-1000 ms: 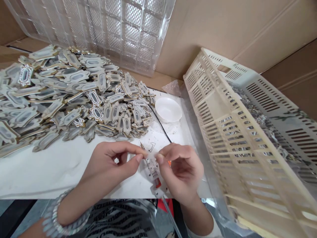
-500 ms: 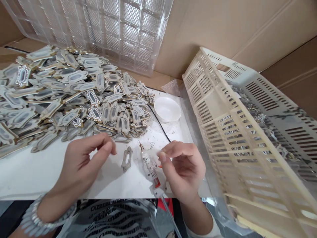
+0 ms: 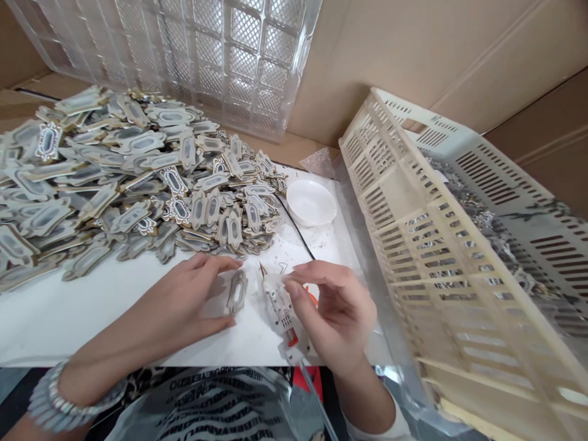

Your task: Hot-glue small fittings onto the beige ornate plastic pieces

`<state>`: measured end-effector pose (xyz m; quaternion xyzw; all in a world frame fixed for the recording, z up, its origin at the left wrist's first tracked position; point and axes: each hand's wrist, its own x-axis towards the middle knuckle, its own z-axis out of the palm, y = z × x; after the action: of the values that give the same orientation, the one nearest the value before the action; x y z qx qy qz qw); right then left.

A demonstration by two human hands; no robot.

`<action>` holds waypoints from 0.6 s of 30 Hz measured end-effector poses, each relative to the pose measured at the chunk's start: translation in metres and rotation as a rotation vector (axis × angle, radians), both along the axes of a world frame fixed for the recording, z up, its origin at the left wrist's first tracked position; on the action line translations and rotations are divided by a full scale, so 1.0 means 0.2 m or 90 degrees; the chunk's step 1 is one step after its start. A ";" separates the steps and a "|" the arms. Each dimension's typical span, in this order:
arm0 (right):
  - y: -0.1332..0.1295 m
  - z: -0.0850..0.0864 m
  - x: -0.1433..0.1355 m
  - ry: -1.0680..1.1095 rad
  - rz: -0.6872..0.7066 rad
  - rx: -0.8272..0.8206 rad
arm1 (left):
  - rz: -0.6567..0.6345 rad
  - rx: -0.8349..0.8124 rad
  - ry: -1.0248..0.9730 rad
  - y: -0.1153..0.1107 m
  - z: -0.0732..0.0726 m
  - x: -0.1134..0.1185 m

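My left hand [image 3: 184, 300] is open, thumb and fingers spread on either side of a small ornate frame plate [image 3: 236, 293] with a long opening, lying on the white tabletop. My right hand [image 3: 337, 306] is closed in a pinch on a thin translucent piece [image 3: 274, 278], whose edges are hard to make out. Beneath that piece lies a glue gun [image 3: 278, 309] with a pointed brass-coloured tip and an orange trigger. A clear glue stick [image 3: 315, 392] runs out of its rear towards me. A bent wire stand shows beside the tip.
A big heap of similar frame plates [image 3: 138, 165] covers the table's left and back. A white bowl [image 3: 311, 203] stands beyond the glue gun, near a black cord [image 3: 296, 225]. On the right leans a cream slatted crate [image 3: 404, 202] with metal pieces. A clear compartment tray [image 3: 229, 55] stands behind.
My left hand has moved right and opened out around the single frame plate. My right hand has shifted slightly left, and the translucent piece now shows at its fingertips.
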<state>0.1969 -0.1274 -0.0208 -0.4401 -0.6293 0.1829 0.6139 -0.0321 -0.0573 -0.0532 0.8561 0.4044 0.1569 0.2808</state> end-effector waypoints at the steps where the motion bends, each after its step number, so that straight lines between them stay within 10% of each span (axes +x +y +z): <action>1: 0.00 0.00 0.00 -0.017 -0.001 0.003 | -0.007 -0.012 0.013 0.00 0.00 0.01; 9: 0.02 0.05 0.02 -0.114 -0.010 0.041 | -0.007 0.059 -0.022 -0.01 -0.03 0.04; 18: 0.04 0.02 -0.02 -0.305 0.051 0.095 | 0.000 0.275 -0.088 -0.08 0.15 0.10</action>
<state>0.1936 -0.1197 -0.0162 -0.3990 -0.7854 0.0502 0.4705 -0.0121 -0.0730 -0.0222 0.8836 0.3415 0.2978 0.1179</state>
